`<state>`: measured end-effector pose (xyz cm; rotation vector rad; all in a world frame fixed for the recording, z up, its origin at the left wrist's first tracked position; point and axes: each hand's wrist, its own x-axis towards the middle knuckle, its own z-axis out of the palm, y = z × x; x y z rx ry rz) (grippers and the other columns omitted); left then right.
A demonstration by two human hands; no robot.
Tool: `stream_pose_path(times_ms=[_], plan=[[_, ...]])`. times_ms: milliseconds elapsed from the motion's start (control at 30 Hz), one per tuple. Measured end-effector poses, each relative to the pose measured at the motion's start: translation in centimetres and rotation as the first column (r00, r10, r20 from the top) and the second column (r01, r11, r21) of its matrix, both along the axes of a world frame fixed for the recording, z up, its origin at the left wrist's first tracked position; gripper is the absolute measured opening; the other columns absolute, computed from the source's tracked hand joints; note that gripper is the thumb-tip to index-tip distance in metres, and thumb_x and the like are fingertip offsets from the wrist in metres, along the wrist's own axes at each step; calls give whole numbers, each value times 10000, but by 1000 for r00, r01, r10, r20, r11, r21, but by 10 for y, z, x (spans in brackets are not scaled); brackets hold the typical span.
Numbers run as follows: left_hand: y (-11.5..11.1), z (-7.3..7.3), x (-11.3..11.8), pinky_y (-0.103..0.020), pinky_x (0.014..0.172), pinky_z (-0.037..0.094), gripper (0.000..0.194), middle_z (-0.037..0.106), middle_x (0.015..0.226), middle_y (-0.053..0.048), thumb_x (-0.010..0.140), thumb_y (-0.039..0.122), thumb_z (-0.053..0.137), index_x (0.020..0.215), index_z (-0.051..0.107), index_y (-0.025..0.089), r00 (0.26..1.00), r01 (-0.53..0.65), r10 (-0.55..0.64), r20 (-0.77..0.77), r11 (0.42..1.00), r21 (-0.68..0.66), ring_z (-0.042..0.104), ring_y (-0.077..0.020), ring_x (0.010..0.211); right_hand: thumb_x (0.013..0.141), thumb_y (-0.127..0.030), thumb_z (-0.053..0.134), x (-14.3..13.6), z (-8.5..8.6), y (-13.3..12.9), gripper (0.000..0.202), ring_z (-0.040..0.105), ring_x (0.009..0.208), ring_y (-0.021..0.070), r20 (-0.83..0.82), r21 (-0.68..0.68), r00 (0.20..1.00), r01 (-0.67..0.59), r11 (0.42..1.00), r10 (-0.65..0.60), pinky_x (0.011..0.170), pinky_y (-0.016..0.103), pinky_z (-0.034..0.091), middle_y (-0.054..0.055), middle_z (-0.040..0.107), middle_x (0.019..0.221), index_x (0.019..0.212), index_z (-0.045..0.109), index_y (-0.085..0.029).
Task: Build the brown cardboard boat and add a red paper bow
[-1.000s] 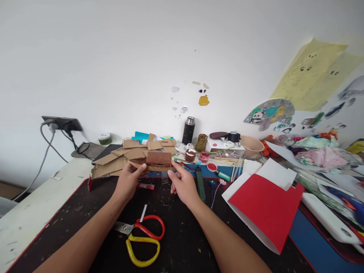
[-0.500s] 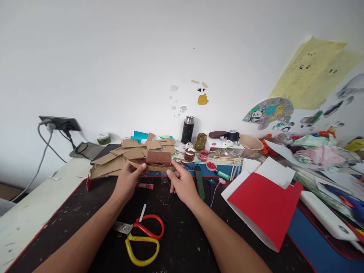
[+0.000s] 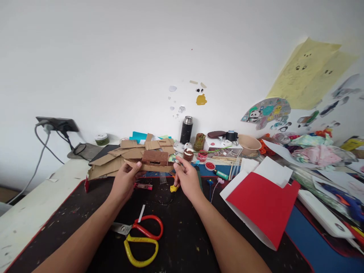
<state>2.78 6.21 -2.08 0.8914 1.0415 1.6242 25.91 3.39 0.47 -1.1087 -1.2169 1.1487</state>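
My left hand (image 3: 125, 182) pinches the left end of a cardboard strip (image 3: 157, 168), thumb on top. On the strip rests a brown block-shaped piece (image 3: 155, 157) with a small dark slot in its front face. My right hand (image 3: 187, 177) is closed at the strip's right end, its thumb and index finger by the edge. Below the right fingers shows a small yellow piece (image 3: 173, 188); whether the hand holds it I cannot tell. Nearer me lie scissors (image 3: 142, 238) with one red and one yellow handle, beside a thin white strip (image 3: 141, 213).
Cardboard scraps (image 3: 113, 161) are piled at the back left. Behind stand a black flask (image 3: 187, 131), a jar (image 3: 199, 142) and a beige bowl (image 3: 248, 145). Red paper (image 3: 264, 206) lies on the right, a white glue gun-like tool (image 3: 324, 214) beyond it. A pink cutter-like item (image 3: 143, 186) lies below the strip.
The brown piece and strip have tilted slightly and shifted a little left in view. My right hand has moved slightly right, and a yellow piece now shows under its fingers.
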Motion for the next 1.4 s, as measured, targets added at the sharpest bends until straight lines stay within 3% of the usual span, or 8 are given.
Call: stream_pose_path(times_ms=[200, 533, 867, 1167, 1400], plan=[[0, -2, 0, -370, 762, 683, 648, 825, 1173, -105, 637, 621, 1024, 1057, 756, 206, 1000, 19, -19, -15, 1000, 0, 796, -288, 967, 929, -678, 714, 1, 0, 1, 875, 576, 457, 178, -2, -11, 1000, 1, 1000, -1, 470, 272, 456, -66, 573, 534, 1557, 625, -75], [-6, 3, 4, -336, 754, 665, 692, 845, 1170, -102, 635, 616, 1039, 1134, 784, 210, 997, 68, -68, -30, 998, -5, 796, -292, 1003, 950, -574, 674, -7, -2, -4, 768, 552, 443, 153, 26, 44, 998, -53, 998, 52, 449, 251, 443, -82, 567, 535, 1522, 648, -62], [-4, 1, 3, -332, 751, 665, 660, 833, 1204, -107, 642, 611, 1029, 1108, 779, 216, 997, 57, -57, -58, 998, -1, 785, -284, 1006, 968, -574, 682, -9, -8, -6, 792, 547, 441, 139, 63, 36, 995, -78, 996, 76, 447, 236, 438, -92, 566, 551, 1620, 608, -131], [-5, 2, 7, -348, 752, 667, 687, 838, 1188, -103, 624, 632, 1030, 1116, 767, 230, 994, 80, -80, -70, 997, -5, 794, -300, 1006, 925, -640, 723, -5, -1, -3, 882, 568, 445, 155, -38, 3, 998, -55, 998, 55, 435, 247, 451, -83, 585, 565, 1609, 588, -100], [-6, 1, 7, -349, 764, 661, 669, 839, 1212, -102, 627, 612, 1038, 1109, 772, 233, 995, 76, -76, -63, 997, -6, 792, -300, 1023, 949, -600, 724, -4, -2, -3, 893, 562, 440, 161, -46, -23, 995, -95, 995, 94, 447, 248, 449, -74, 608, 544, 1649, 544, -75]])
